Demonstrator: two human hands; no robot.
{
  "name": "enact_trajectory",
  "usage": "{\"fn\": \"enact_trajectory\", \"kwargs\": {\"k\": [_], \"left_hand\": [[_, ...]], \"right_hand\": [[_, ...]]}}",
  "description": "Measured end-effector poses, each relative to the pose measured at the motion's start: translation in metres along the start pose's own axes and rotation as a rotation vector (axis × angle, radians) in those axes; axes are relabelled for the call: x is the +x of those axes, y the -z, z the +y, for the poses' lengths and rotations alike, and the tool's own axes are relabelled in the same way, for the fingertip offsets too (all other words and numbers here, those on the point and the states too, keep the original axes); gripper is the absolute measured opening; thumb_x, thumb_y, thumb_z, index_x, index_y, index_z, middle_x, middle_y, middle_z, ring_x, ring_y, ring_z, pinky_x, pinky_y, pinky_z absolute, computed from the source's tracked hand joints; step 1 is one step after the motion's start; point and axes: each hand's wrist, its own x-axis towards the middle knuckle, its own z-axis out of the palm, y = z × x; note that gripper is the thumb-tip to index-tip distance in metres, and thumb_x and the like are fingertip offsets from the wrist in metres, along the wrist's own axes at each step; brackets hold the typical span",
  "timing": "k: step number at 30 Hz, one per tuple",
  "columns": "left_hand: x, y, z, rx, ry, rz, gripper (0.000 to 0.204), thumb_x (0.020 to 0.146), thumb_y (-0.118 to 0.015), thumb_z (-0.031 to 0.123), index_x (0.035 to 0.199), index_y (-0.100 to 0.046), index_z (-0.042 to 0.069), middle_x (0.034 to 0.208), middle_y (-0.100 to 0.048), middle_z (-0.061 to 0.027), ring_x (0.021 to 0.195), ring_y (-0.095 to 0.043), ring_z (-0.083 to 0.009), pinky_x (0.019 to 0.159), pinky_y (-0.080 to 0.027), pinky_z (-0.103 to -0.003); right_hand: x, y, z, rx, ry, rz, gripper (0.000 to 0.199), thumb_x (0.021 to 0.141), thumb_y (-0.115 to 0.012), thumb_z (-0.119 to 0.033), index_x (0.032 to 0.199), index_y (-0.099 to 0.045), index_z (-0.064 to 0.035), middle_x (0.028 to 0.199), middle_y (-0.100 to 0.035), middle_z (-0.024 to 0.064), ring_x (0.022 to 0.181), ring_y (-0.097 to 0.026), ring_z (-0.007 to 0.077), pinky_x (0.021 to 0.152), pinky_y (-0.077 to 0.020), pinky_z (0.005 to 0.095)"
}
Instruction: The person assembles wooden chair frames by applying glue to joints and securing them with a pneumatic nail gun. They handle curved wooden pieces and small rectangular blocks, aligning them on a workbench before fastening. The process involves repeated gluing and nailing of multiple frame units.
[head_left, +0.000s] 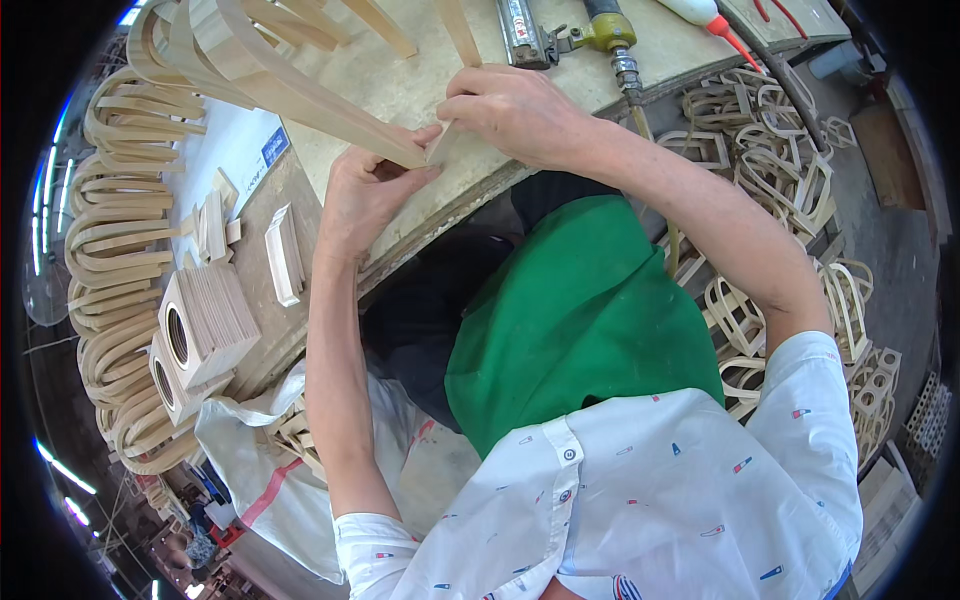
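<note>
- Two bare hands meet at the edge of the pale wooden workbench point(420, 90), toward 12 o'clock in the head view.
- The left hand point(362, 195) pinches the end of a long bent strip of light wood point(300, 95), thumb and fingers pressed together on its tip.
- The right hand point(515, 110) has its fingers closed on a small flat piece of pale wood point(442, 142), held against that same tip; strip and piece touch.
- The bent strip runs off to 11 o'clock, where more curved strips lie over the bench.
- At 12 o'clock, just beyond the right hand, a grey pneumatic nail gun point(525, 35) with a yellow hose fitting point(610, 30) lies on the bench.
- At 1 o'clock a white glue bottle with a red nozzle point(705, 15) lies near the bench edge.
- At 9 o'clock stand stacks of U-shaped bent wood parts point(120, 250), and just beside them square wooden blocks with round holes point(200, 325).
- At 3 o'clock a heap of finished arched wooden frames point(770, 150) lies well apart from the hands, partly hidden by the right forearm.
- A green apron point(580, 310) fills the centre, and a white sack point(270, 470) sits at 7 o'clock.
</note>
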Motion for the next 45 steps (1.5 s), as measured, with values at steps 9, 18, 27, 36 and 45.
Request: {"fn": "enact_trajectory", "kwargs": {"k": [9,18,27,36,45], "left_hand": [[-0.002,0.007,0.003,0.083,0.123,-0.026,0.021,0.077,-0.072,-0.006,0.097,-0.069,0.000,0.107,-0.060,-0.0003,0.097,-0.059,-0.0119,0.085,-0.047,-0.026],[-0.001,0.007,0.007,0.128,0.096,-0.050,0.024,0.077,-0.072,-0.003,0.101,-0.070,0.001,0.102,-0.061,0.0010,0.094,-0.057,-0.0098,0.083,-0.047,-0.025],[0.003,0.006,0.005,0.166,0.095,-0.056,0.016,0.078,-0.072,-0.002,0.094,-0.067,0.000,0.107,-0.064,0.0001,0.094,-0.058,-0.0082,0.082,-0.047,-0.025],[0.000,0.008,0.000,0.110,0.077,-0.044,0.013,0.078,-0.072,-0.003,0.090,-0.066,0.000,0.110,-0.062,-0.0006,0.098,-0.058,-0.0100,0.086,-0.046,-0.024],[0.001,0.005,0.005,0.116,0.068,-0.053,0.025,0.078,-0.072,-0.003,0.102,-0.069,0.000,0.108,-0.059,0.0003,0.097,-0.057,-0.0096,0.085,-0.046,-0.024]], "right_hand": [[0.020,0.102,-0.001,0.254,-0.622,0.237,0.022,0.088,-0.063,-0.015,0.098,-0.063,0.0045,0.081,-0.065,0.0126,0.075,-0.065,0.0199,0.068,-0.0520,0.0310],[0.031,0.086,0.130,-0.292,-0.942,-0.090,0.050,0.078,-0.069,-0.041,0.084,-0.068,0.0082,0.086,-0.065,0.0304,0.085,-0.066,0.0403,0.076,-0.0511,0.0456],[0.016,0.079,0.150,0.805,-1.066,0.237,0.017,0.081,-0.068,-0.013,0.086,-0.068,0.0025,0.073,-0.066,0.0184,0.062,-0.062,0.0213,0.059,-0.0497,0.0326],[-0.052,0.091,-0.067,1.327,-1.163,0.502,0.031,0.092,-0.058,-0.015,0.114,-0.049,0.0049,0.098,-0.063,0.0168,0.054,-0.050,0.0092,0.044,-0.0451,0.0246],[-0.070,0.053,-0.126,1.564,-1.232,0.502,0.026,0.092,-0.056,-0.012,0.110,-0.050,0.0048,0.106,-0.061,0.0195,0.056,-0.052,0.0106,0.046,-0.0470,0.0265]]}}
